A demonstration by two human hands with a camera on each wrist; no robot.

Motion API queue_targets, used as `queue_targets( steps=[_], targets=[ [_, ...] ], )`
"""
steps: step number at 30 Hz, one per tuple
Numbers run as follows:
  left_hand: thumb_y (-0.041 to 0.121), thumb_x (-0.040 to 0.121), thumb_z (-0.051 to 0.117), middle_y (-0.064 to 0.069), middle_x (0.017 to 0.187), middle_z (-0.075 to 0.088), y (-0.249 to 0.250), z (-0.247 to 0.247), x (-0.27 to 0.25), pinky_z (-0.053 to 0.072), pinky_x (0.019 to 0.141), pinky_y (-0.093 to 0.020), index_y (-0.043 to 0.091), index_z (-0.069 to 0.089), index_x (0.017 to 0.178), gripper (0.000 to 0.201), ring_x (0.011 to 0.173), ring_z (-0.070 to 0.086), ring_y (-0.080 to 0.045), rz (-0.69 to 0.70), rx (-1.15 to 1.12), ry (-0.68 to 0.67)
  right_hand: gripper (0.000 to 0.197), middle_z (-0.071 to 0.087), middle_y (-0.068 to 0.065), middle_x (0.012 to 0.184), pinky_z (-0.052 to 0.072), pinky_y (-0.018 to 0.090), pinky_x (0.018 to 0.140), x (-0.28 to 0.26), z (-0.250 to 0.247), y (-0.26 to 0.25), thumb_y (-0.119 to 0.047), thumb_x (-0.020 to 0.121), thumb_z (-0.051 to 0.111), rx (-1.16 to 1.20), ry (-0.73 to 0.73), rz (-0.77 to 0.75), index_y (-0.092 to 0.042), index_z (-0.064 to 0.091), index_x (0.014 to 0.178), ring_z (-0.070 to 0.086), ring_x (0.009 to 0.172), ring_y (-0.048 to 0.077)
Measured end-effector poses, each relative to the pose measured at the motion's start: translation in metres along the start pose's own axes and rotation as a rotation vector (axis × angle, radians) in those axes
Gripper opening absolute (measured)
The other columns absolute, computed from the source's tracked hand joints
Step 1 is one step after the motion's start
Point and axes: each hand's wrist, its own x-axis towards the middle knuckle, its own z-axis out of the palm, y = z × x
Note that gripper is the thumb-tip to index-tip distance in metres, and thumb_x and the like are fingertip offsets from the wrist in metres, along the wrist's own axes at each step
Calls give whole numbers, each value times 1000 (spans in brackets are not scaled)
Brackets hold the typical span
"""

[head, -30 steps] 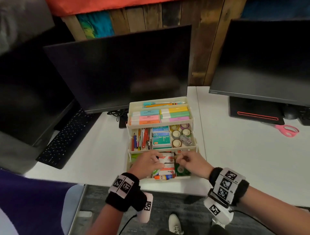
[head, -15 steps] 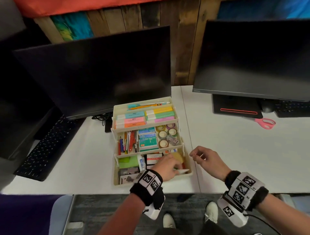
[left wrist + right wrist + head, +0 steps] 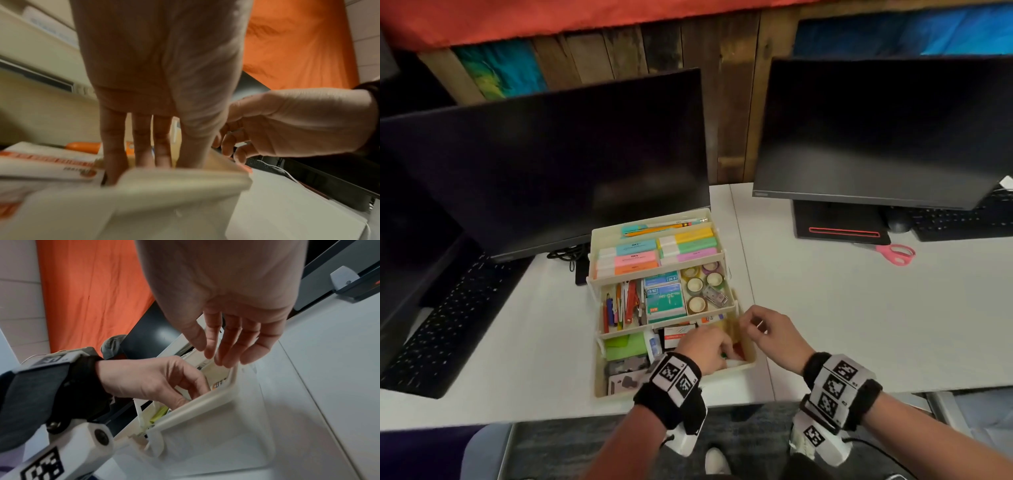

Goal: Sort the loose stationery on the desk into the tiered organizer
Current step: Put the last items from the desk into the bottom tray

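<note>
The cream tiered organizer point(image 3: 597, 370) stands open in three steps on the white desk. Sticky-note pads point(image 3: 654, 253) fill the top tier. Pens point(image 3: 623, 305), staple boxes point(image 3: 666, 298) and tape rolls point(image 3: 700, 284) fill the middle one. My left hand point(image 3: 717, 349) reaches into the right end of the bottom tier, its fingers point(image 3: 148, 146) straight and pointing down beside a white-and-orange box point(image 3: 51, 160). Their tips are hidden behind the rim point(image 3: 185, 180). My right hand point(image 3: 748, 325) hovers over the tier's right rim point(image 3: 205, 400) with relaxed fingers point(image 3: 230, 344) and holds nothing.
Pink-handled scissors point(image 3: 899, 255) lie on the desk at the right, in front of the right monitor's base point(image 3: 839, 226). A second monitor point(image 3: 544, 171) stands just behind the organizer, and a black keyboard point(image 3: 438, 325) lies at the left. Green paper point(image 3: 626, 344) lies in the bottom tier.
Both hands were on the white box in the bottom tier. The right hand pulled out to the right, then came back to the rim. The left hand shifted right inside the tier.
</note>
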Motion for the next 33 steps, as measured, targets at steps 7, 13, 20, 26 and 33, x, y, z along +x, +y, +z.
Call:
queue_targets(
  steps=[7, 13, 20, 26, 33],
  targets=[
    [29, 94, 52, 9, 95, 62, 39, -27, 6, 43, 71, -17, 23, 66, 102, 17, 78, 53, -4, 125, -196, 262, 20, 52, 13, 109, 43, 29, 86, 45, -80, 67, -11, 90, 53, -141, 322, 287, -9, 62, 108, 59, 96, 31],
    [31, 92, 54, 15, 86, 60, 81, -30, 40, 44, 65, -16, 29, 67, 94, 13, 65, 52, 1, 183, -383, 293, 48, 35, 19, 140, 36, 42, 105, 63, -170, 147, -8, 91, 44, -451, 195, 653, -5, 37, 139, 39, 128, 38],
    [29, 91, 55, 15, 81, 59, 129, -32, 107, 42, 65, -15, 29, 68, 92, 13, 59, 50, 0, 152, -436, 245, 60, 32, 17, 145, 32, 41, 106, 81, -230, 194, 3, 87, 38, -453, 219, 599, -14, 30, 144, 37, 131, 37],
    [28, 91, 55, 15, 77, 57, 157, -23, 152, 46, 69, -20, 27, 69, 91, 14, 63, 53, -5, 125, -449, 194, 47, 30, 8, 148, 30, 45, 111, 106, -263, 240, -14, 89, 34, -561, 113, 554, -26, 33, 135, 24, 139, 26],
    [29, 91, 55, 15, 79, 61, 162, -8, 166, 50, 70, -20, 39, 64, 81, 17, 64, 58, -4, 104, -452, 141, 51, 54, 11, 114, 38, 45, 92, 75, -234, 214, -25, 90, 14, -725, 163, 474, -9, 54, 117, 50, 112, 33]
  ],
)
